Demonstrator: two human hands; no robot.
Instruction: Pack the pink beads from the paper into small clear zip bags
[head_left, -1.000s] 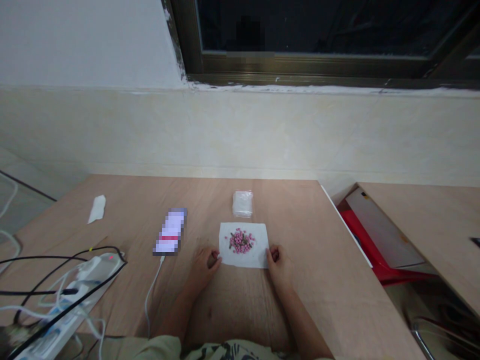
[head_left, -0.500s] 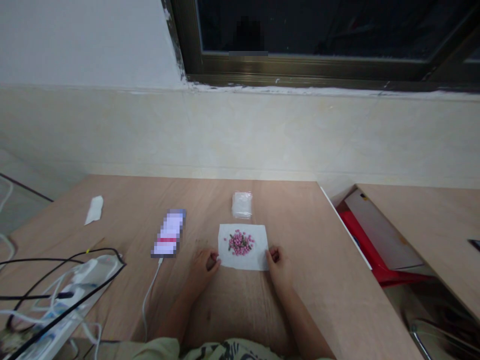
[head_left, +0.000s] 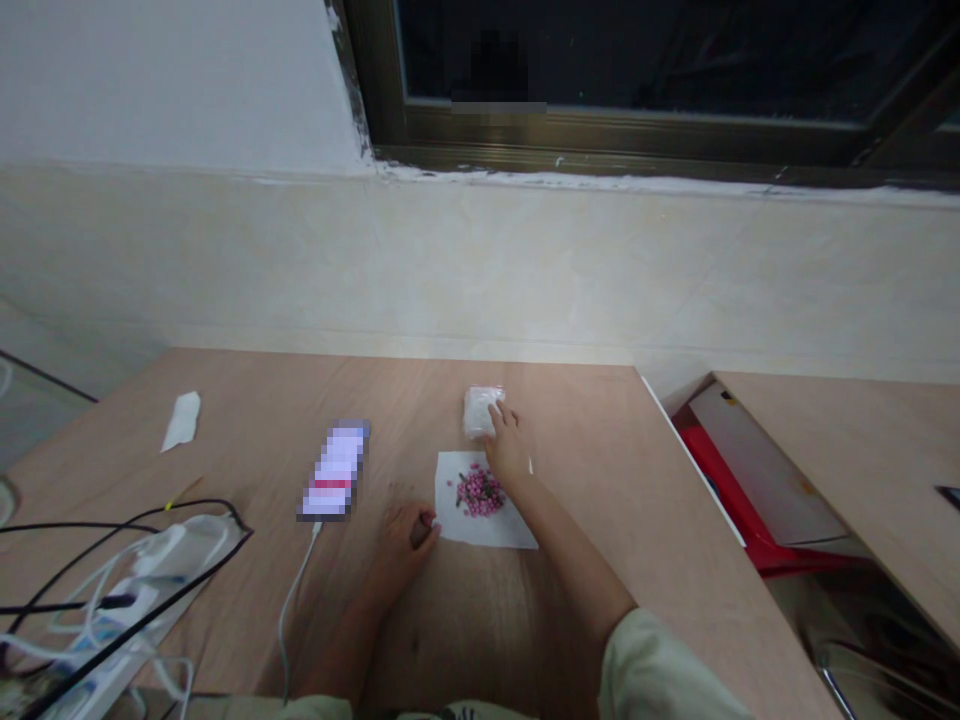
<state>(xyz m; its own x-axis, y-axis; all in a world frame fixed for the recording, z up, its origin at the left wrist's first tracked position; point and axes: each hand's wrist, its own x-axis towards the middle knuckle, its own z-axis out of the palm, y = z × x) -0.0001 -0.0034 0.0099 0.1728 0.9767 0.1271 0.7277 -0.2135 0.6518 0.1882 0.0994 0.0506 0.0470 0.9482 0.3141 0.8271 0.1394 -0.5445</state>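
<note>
A sheet of white paper (head_left: 461, 528) lies on the table with a heap of small pink buds (head_left: 478, 492) on it. My left hand (head_left: 411, 532) rests at its left edge, thumb and forefinger pinched on the paper. Reaching across the paper's right side, my right hand (head_left: 506, 440) has its fingers stretched out and apart. Its fingertips are over the lower right of a clear plastic packet (head_left: 478, 408) with whitish contents; whether they press on it I cannot tell. My right forearm covers the paper's right edge.
Left of the paper lies a phone (head_left: 335, 470) on a white charging cable (head_left: 294, 590). A power strip (head_left: 169, 570) with tangled cords fills the lower left of the wooden table (head_left: 645, 520). A white scrap (head_left: 182, 420) lies farther back. Red material (head_left: 720, 490) shows in the gap at right.
My right hand has let go of the paper's right edge and moved forward to the plastic packet, its fingers opening out. My left hand stays at the paper's left edge.
</note>
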